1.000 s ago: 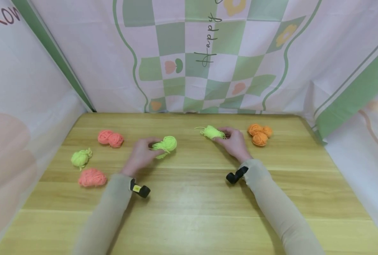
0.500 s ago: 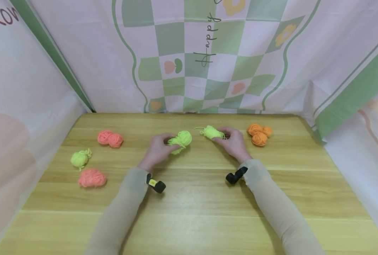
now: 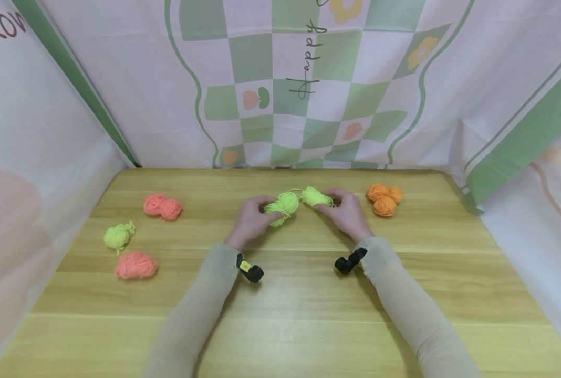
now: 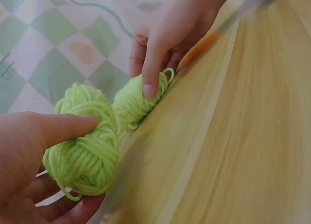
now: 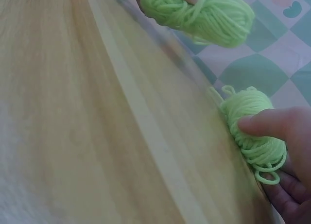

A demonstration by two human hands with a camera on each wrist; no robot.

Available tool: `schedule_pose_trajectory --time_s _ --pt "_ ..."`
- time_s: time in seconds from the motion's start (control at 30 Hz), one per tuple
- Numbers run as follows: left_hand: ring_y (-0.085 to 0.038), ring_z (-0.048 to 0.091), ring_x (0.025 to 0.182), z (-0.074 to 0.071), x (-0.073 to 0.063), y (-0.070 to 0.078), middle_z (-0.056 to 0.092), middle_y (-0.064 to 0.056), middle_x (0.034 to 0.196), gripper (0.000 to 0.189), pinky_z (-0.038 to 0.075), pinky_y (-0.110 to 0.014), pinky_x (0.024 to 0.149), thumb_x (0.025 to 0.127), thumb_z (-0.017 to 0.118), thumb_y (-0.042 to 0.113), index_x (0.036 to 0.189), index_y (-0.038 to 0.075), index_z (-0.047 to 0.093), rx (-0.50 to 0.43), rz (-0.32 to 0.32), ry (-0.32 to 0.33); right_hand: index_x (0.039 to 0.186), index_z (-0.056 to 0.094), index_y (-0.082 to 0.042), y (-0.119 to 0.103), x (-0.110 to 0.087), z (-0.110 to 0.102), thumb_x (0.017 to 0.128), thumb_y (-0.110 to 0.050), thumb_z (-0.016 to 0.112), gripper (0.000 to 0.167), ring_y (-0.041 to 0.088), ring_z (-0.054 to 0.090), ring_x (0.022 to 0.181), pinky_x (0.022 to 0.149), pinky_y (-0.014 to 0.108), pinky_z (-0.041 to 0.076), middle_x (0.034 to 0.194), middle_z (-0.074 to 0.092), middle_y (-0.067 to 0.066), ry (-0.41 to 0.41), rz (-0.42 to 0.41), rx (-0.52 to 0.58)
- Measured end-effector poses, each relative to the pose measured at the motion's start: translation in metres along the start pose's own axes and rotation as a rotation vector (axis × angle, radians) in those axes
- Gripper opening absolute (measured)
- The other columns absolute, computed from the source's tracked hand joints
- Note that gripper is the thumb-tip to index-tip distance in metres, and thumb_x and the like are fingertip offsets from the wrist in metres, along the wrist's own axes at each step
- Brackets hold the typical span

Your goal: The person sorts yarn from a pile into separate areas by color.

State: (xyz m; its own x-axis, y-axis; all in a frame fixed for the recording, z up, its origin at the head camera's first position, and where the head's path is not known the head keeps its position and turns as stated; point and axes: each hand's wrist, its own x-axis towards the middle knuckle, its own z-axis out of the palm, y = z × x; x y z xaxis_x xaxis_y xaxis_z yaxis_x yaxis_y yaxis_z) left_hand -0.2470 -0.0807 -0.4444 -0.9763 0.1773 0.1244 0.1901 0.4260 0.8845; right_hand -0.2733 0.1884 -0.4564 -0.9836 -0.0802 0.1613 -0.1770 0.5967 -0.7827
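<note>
My left hand [image 3: 252,219] grips a lime-green ball of yarn [image 4: 83,151], thumb across its near side and fingers beneath. In the right wrist view this yarn ball [image 5: 209,15] hangs above the table. My right hand [image 3: 347,211] pinches a second lime-green ball of yarn [image 5: 252,119] between thumb and fingers, low at the tabletop; a small loop of strand sticks out by the fingers. The two green balls are close side by side near the table's far middle, with a loose strand between them in the head view.
On the left lie a coral pair of yarn balls [image 3: 163,207], a pale green yarn ball [image 3: 118,237] and a larger coral yarn ball [image 3: 136,265]. An orange cluster of yarn balls [image 3: 384,199] sits right of my right hand. A printed curtain [image 3: 247,63] hangs behind the wooden table [image 3: 290,336].
My left hand has carried its green yarn ball to the right, up close to the other one. My right hand has stayed in place, holding its ball.
</note>
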Motion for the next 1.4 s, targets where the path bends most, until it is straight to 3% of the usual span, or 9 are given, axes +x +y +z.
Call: schedule_pose_trajectory --time_s 0.27,0.47,0.77,1.0,1.17,1.23,1.4 --pt "-0.022 0.063 0.098 0.001 0.012 0.011 0.069 -0.009 0.118 0.044 0.055 -0.033 0.083 0.086 0.083 0.02 0.125 0.004 0.069 -0.032 -0.035 0.018 0.126 0.069 -0.004 0.0 0.0 -0.001 0.087 -0.024 0.084 0.046 0.03 0.064 0.106 0.095 0.046 0.051 0.121 0.069 0.017 0.004 -0.003 0.003" --pt "-0.025 0.063 0.102 -0.002 0.028 0.022 0.068 -0.013 0.121 0.044 0.056 -0.033 0.084 0.087 0.082 0.017 0.126 0.001 0.068 -0.035 0.003 0.036 0.124 0.069 -0.003 0.0 0.0 0.001 0.087 -0.022 0.084 0.045 0.03 0.064 0.105 0.094 0.045 0.052 0.119 0.07 0.016 0.01 -0.011 0.005" --pt "-0.021 0.064 0.097 -0.004 0.05 0.035 0.07 -0.009 0.12 0.041 0.055 -0.031 0.08 0.087 0.082 0.017 0.125 0.004 0.07 0.007 0.033 0.059 0.124 0.07 -0.004 0.001 0.001 0.0 0.087 -0.024 0.084 0.045 0.029 0.064 0.104 0.093 0.045 0.052 0.117 0.07 0.015 0.003 -0.008 0.007" --pt "-0.018 0.062 0.099 0.003 0.066 0.028 0.07 -0.007 0.123 0.043 0.053 -0.029 0.085 0.086 0.082 0.019 0.124 0.005 0.07 0.001 0.019 0.065 0.126 0.069 -0.005 0.001 0.0 -0.002 0.088 -0.027 0.083 0.046 0.029 0.063 0.106 0.094 0.046 0.051 0.119 0.069 0.015 -0.007 0.005 -0.002" --pt "-0.021 0.065 0.084 0.013 0.075 0.016 0.07 -0.009 0.12 0.044 0.057 -0.032 0.072 0.085 0.083 0.021 0.124 0.005 0.071 0.003 -0.003 0.06 0.125 0.069 -0.004 -0.001 -0.001 -0.002 0.087 -0.025 0.084 0.045 0.029 0.064 0.105 0.094 0.045 0.052 0.118 0.07 0.015 0.002 -0.001 0.006" --pt "-0.024 0.066 0.087 0.017 0.076 0.012 0.071 -0.012 0.118 0.042 0.057 -0.034 0.077 0.085 0.083 0.02 0.122 0.004 0.072 0.007 0.001 0.054 0.125 0.07 -0.004 -0.002 -0.002 -0.002 0.087 -0.024 0.084 0.045 0.03 0.064 0.105 0.094 0.045 0.052 0.118 0.07 0.016 0.003 -0.003 0.013" --pt "-0.025 0.061 0.111 0.026 0.076 0.008 0.071 -0.013 0.119 0.039 0.046 -0.035 0.101 0.085 0.081 0.014 0.12 0.001 0.072 0.005 0.016 0.058 0.124 0.07 -0.004 -0.003 -0.001 -0.001 0.087 -0.023 0.084 0.044 0.029 0.064 0.105 0.093 0.044 0.052 0.117 0.07 0.015 0.008 0.001 0.024"
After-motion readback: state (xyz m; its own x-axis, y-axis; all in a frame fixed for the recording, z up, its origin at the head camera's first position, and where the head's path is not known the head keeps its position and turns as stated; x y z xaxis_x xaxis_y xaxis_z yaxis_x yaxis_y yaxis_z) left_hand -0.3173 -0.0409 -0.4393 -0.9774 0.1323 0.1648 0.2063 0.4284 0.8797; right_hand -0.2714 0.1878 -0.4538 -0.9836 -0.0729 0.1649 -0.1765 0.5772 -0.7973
